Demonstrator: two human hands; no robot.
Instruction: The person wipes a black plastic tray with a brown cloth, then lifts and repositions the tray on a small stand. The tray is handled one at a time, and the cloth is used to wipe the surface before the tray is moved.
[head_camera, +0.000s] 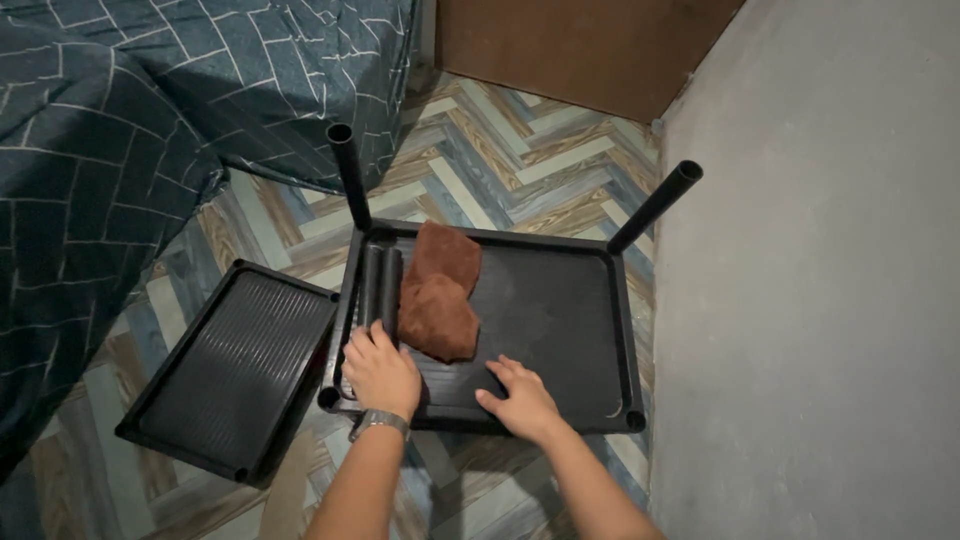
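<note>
Gripping black tubes (379, 285) on black tray (560, 300), left hand (380, 372) fingers curled; right hand (520, 398) fingers spread flat on tray.

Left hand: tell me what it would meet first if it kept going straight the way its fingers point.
The left hand points up the black tray along the loose black tubes that it touches. Going on, it would probably slide along them to the tray's far rim; the brown cloth lies just beside that line.

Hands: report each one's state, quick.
Left hand: closed around the loose black tubes lying on the black tray.
Right hand: open, flat on the tray, holding nothing.
</note>
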